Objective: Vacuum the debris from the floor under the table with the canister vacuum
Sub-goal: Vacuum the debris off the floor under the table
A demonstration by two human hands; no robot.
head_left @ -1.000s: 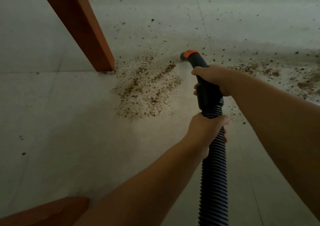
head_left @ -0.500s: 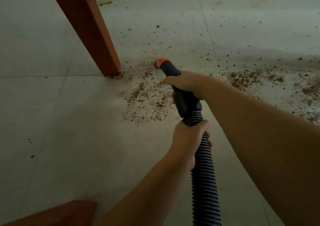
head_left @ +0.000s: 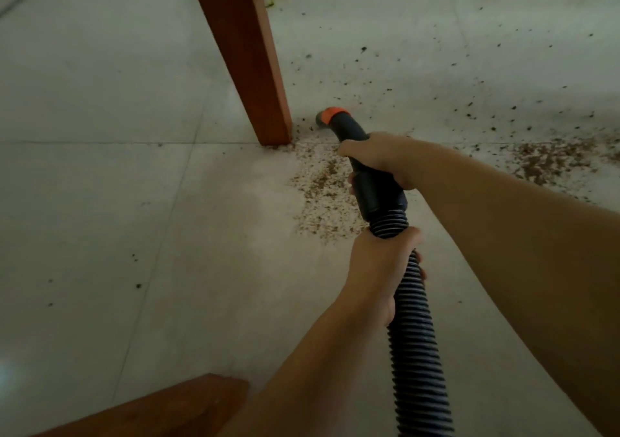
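Debris (head_left: 327, 188) left of hose-gripping fingers (head_left: 352, 181)

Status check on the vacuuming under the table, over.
Left hand grips ribbed hose, right hand grips black nozzle. Nozzle tip beside table leg. Debris patch remains near leg.

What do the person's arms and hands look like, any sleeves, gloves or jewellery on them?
Both forearms are bare as far as the frame shows: no sleeve edge is in view. The left hand and right hand wear no gloves, and no watch, bracelet or ring shows on the visible parts. The lighting is dim, so fine marks cannot be made out.
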